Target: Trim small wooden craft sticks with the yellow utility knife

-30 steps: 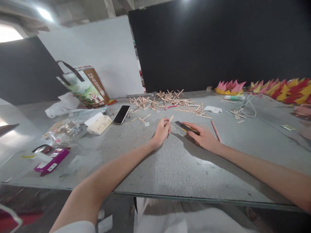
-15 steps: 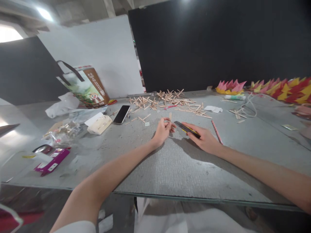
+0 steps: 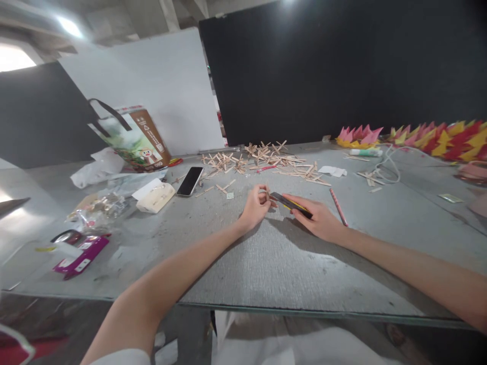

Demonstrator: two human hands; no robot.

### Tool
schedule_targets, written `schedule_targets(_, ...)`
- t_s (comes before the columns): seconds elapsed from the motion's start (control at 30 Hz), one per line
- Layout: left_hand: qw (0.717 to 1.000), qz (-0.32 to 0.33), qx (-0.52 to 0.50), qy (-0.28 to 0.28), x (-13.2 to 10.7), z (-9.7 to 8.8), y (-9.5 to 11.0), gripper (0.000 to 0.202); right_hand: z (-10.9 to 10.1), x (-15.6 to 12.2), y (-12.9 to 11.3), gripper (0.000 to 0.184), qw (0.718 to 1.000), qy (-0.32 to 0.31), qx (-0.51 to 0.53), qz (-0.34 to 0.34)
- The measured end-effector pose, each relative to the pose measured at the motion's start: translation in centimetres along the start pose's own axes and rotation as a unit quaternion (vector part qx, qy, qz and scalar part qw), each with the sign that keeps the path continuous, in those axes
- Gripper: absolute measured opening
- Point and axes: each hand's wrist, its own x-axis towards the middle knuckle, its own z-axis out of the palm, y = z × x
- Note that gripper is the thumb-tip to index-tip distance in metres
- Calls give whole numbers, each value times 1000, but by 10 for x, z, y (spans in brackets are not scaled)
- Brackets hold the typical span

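My left hand (image 3: pixel 257 207) is closed, its fingers pinching a small wooden stick (image 3: pixel 267 192) that shows only in part. In my right hand (image 3: pixel 317 217) lies a black and yellow utility knife (image 3: pixel 292 205), its front end pointing left. The knife's tip is right beside the left fingertips; whether it touches the stick I cannot tell. Beyond both hands a loose heap of wooden craft sticks (image 3: pixel 266 153) spreads along the back of the table. A patterned pink pencil-like rod (image 3: pixel 338 207) lies to the right of my right hand.
On the left of the grey table (image 3: pixel 243 268) are a phone (image 3: pixel 190 181), a tissue pack (image 3: pixel 155 196), a printed bag (image 3: pixel 142 139) and a purple box (image 3: pixel 81 257). Folded paper pieces (image 3: pixel 359 136), a glue stick (image 3: pixel 366 152) and a white cable (image 3: pixel 388 165) lie at the back right.
The wooden stick, upright above my left fingertips before, now shows less and is turned. The knife has come slightly left, closer to the left fingers.
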Motion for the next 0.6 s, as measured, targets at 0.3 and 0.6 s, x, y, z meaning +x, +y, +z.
schedule_targets(0.3,1000,-24,6,5,2,-1,0,14,0,2,-3,52,1000,-3,6,-6)
schedule_targets(0.6,999,-20,11,37,2,1,2,14,0,1,-1,52,1000,-6,1,-7)
